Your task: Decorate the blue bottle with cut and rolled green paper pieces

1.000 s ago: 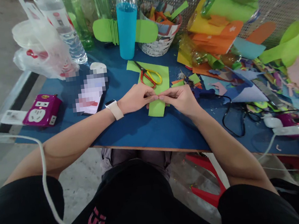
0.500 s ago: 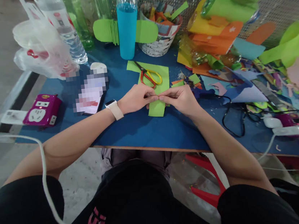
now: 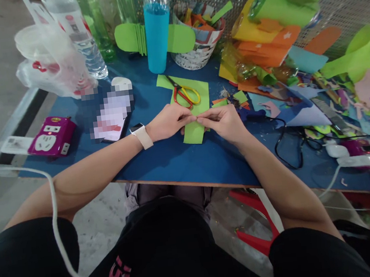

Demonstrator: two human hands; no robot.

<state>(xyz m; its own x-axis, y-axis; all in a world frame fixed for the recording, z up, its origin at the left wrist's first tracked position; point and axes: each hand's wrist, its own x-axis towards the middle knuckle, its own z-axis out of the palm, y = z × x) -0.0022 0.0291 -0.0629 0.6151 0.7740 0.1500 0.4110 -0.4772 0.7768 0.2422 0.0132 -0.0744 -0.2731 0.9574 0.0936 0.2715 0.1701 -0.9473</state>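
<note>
My left hand (image 3: 176,120) and my right hand (image 3: 225,122) meet fingertip to fingertip over the blue table. Both are closed in a pinch on a light green piece of paper (image 3: 194,136), whose lower end hangs toward me below the fingers. Just beyond it lies a larger light green sheet (image 3: 202,92). Scissors (image 3: 187,96) with one red and one yellow handle loop rest on that sheet, their blades pointing away to the left. The exact fold or edge between my fingertips is hidden.
A phone (image 3: 112,120) and a purple power socket (image 3: 52,137) lie to the left. Behind stand a bottle of blue liquid (image 3: 158,38) and a basket of scraps (image 3: 198,49). Paper scraps (image 3: 302,101) and a black cable (image 3: 285,148) cover the right side.
Both hands stay almost where they were, still pinching the green paper, with only a tiny shift of the fingers. The other things have not moved.
</note>
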